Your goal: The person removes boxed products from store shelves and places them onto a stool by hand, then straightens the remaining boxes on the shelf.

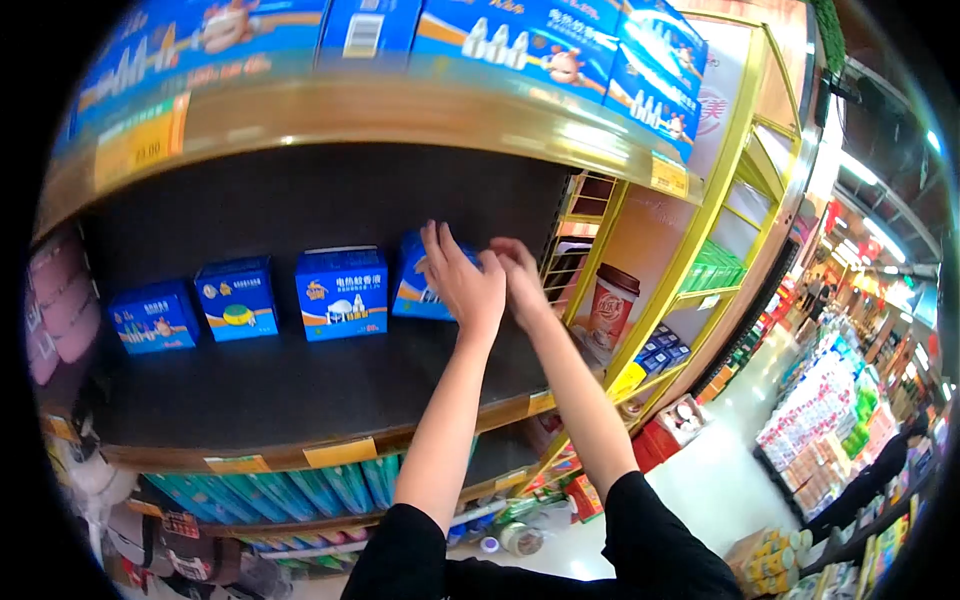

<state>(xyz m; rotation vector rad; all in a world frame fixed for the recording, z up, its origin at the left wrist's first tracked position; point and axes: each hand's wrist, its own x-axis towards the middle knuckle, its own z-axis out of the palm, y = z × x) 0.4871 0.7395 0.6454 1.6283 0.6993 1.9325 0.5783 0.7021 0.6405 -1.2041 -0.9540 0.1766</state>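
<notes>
Four blue boxes of mosquito repellent liquid stand in a row on the dark shelf. The rightmost blue box is tilted a little and partly hidden behind my left hand. That hand's fingers are stretched out over the box's right side; whether they press on it I cannot tell. Just right of it is my right hand, fingers loosely bent and somewhat blurred, with nothing visible in them. Left of the tilted box are a blue box with a white device pictured, one with a yellow-green picture, and a lower, wider one.
Larger blue boxes fill the upper shelf, whose edge juts out above my hands. Teal packets line the shelf below. A yellow rack with a red cup display stands to the right, beside an aisle.
</notes>
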